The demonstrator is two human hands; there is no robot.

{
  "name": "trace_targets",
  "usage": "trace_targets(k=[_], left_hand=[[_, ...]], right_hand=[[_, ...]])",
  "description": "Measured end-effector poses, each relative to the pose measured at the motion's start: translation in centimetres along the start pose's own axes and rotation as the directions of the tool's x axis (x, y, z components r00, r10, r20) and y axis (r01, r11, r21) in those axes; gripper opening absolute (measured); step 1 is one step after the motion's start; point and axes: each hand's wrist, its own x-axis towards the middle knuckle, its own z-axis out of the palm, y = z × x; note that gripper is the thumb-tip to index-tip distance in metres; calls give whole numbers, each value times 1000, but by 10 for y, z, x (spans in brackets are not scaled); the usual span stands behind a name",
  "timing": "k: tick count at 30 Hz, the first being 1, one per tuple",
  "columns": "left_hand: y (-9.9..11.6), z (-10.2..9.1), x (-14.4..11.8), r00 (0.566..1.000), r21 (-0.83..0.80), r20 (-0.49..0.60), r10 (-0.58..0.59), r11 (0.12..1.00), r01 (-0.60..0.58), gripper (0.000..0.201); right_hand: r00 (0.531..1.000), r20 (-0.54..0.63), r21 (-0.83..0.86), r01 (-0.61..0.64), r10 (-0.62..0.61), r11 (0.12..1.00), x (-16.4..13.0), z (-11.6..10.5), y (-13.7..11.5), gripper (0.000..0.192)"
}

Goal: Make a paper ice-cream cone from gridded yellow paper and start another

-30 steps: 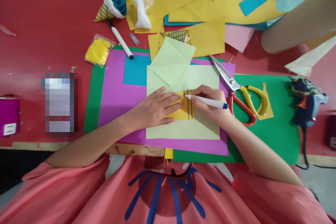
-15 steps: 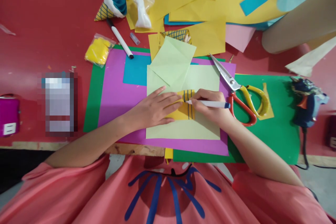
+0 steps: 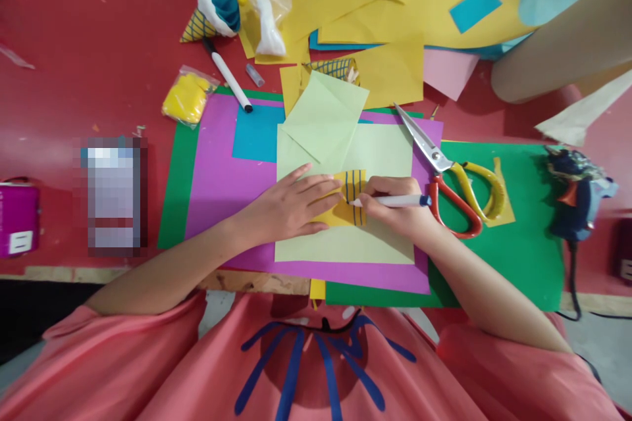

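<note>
My left hand (image 3: 301, 204) lies flat with its fingers spread over the left part of a small yellow paper piece (image 3: 340, 216). Dark blue lines run down the right side of that piece. My right hand (image 3: 395, 204) grips a white marker (image 3: 402, 200) with a blue end, its tip touching the yellow paper at one of the lines. Under the piece is a pale green sheet (image 3: 306, 250), on top of a purple sheet (image 3: 217, 171). A folded pale green paper (image 3: 328, 112) sits just beyond my left fingers.
Scissors (image 3: 434, 158) with red and yellow handles lie right of my right hand. Farther right is a blue glue gun (image 3: 577, 204). A second marker (image 3: 230, 79), a yellow clay packet (image 3: 187, 97) and a paper cone (image 3: 200, 25) are at the back left; a phone (image 3: 113, 197) lies left.
The marker tip has moved down the yellow paper, toward me, and a line left of the earlier ones now reaches lower. My left hand stays in place.
</note>
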Motion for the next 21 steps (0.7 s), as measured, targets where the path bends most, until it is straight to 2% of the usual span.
trace_targets(k=[13,21], left_hand=[[0,0,1,1000,53,-3,13,999,-13,45],[0,1,0,1000,44,9,2,999,-3,46]], right_hand=[[996,84,38,-12,9,999,-2,1,-5,34],[991,135,-3,16,-16,1000,-5,1,-6,36]])
